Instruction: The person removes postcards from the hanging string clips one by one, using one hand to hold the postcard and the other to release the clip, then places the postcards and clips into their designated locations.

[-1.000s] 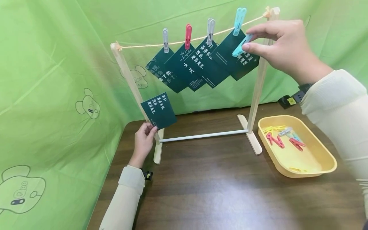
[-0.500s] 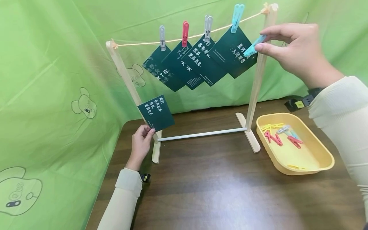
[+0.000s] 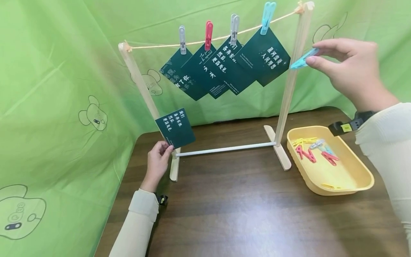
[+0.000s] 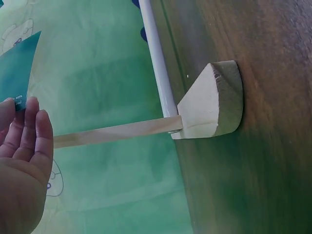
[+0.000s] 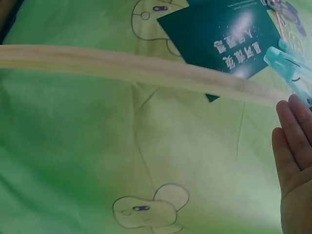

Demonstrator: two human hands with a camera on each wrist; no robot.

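In the head view we see the right hand (image 3: 350, 73) at upper right pinching a light-blue clothespin (image 3: 303, 59) between thumb and fingertips, just right of the wooden rack (image 3: 290, 82). At lower left the left hand (image 3: 158, 161) pinches a dark green card (image 3: 175, 127) by its bottom corner, beside the rack's left post. Four cards hang from the string (image 3: 221, 37) at top centre. A yellow tray (image 3: 348, 178) sits at right on the table (image 3: 240, 214).

In the left wrist view, the left hand's fingers (image 4: 29, 131) touch the card (image 4: 17, 66) at the left edge.

In the right wrist view, the clothespin (image 5: 292, 70) lies above the fingers (image 5: 295, 141) at the right edge.
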